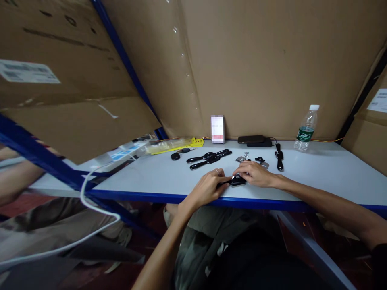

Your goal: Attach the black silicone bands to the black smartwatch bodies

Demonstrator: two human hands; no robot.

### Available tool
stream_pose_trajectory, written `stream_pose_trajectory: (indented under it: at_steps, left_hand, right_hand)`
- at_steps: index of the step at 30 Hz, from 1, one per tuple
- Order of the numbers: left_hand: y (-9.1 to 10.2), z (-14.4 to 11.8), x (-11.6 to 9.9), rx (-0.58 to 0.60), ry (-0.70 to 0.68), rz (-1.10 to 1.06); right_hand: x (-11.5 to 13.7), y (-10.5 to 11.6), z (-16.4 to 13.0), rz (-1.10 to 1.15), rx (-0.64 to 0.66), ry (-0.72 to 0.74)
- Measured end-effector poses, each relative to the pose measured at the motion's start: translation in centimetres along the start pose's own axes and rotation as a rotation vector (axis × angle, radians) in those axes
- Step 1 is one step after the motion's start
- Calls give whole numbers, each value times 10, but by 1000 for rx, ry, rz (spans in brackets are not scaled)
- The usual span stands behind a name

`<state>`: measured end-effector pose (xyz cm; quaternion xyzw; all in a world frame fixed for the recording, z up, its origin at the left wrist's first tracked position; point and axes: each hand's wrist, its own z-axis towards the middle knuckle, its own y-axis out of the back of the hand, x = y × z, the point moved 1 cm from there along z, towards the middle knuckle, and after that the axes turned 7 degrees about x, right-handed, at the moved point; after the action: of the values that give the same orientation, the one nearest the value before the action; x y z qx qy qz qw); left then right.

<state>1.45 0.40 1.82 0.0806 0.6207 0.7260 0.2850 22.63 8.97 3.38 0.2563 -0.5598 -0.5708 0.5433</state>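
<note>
Left hand [211, 184]: wrapped around one end of the black tool [238, 182], which is held at the near edge of the desk [320, 181].
Right hand [253, 174]: fingers bent over the tool's middle; whether anything is pinched cannot be told.
Metal parts [265, 165]: scattered just beyond the right hand.
Paired tools [208, 160]: laid farther left.
Bottle [304, 133]: stood far right.

1 view, from camera on person's head. Faces forward and down over counter [320, 181] to cardboard panel [248, 72] on far side. Close above counter: left hand [208, 186] and right hand [253, 174] lie near middle of view. Wide coverage: blue frame [42, 156] at left, bottle [304, 133] at far right, person's lap [205, 241] at near edge.
</note>
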Motion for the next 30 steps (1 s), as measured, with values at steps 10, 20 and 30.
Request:
stream_pose_trajectory:
  at_steps: [10,20,30]
  left_hand:
    - [-1,0,2,10,13,6]
    - [-1,0,2,23,20,-2]
    - [-1,1,2,32,25,-22]
  right_hand:
    - [-4,5,-2,-73,-13,57]
    - [-2,0,1,-60,-22,9]
    - [14,-9,2,-418,9,-78]
